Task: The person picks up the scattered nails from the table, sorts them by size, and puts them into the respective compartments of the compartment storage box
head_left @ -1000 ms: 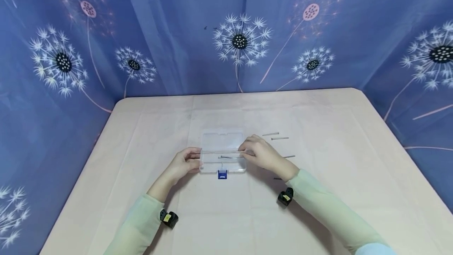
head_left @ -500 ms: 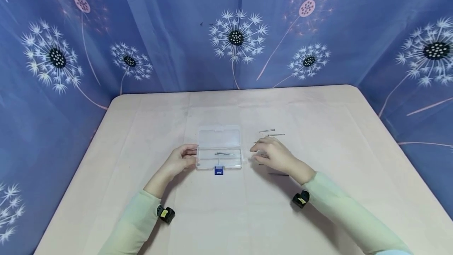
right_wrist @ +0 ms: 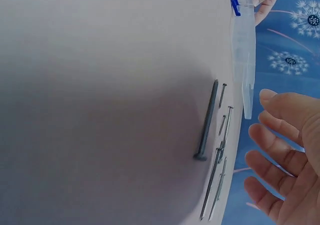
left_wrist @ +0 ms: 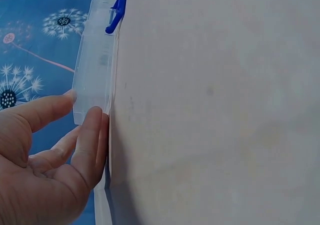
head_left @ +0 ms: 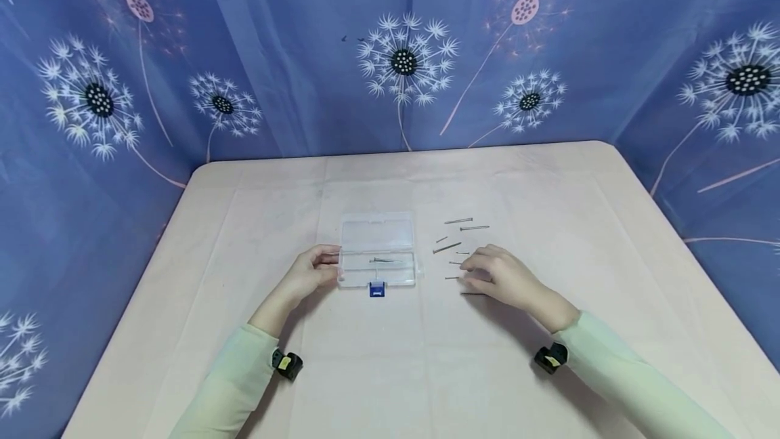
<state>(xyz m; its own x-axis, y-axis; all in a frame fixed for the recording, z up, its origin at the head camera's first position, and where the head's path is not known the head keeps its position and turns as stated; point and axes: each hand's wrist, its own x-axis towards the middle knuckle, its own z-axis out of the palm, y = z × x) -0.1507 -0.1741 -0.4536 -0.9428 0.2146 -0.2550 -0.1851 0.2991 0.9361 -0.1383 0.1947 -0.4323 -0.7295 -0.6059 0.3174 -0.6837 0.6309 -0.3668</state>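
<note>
A clear plastic storage box (head_left: pixel 350 280) lies with its lid (head_left: pixel 378 230) folded back and its blue latch (head_left: pixel 377 289) at the front. Inside rests a metal nail or two (head_left: pixel 385 261). My left hand (head_left: pixel 307 272) holds the box's left end, thumb and fingertips at its corners. In the left wrist view, thumb and fingers meet the end of the clear wall (left_wrist: pixel 92 80). To the right of the box, my right hand (head_left: pixel 502 276) hovers beside loose nails, fingers loosely bent and holding nothing. The nearest large nail (right_wrist: pixel 207 122) shows in the right wrist view.
Several nails of different lengths lie on the pale tablecloth (head_left: pixel 390 364), among them a long nail (head_left: pixel 447 248) and a short nail (head_left: pixel 441 240). Blue dandelion-print curtain (head_left: pixel 292 53) surrounds the table at the back and sides.
My right hand has left the box's right side and moved right, over to the loose nails, uncovering several of them. The left hand stays at the box's left end.
</note>
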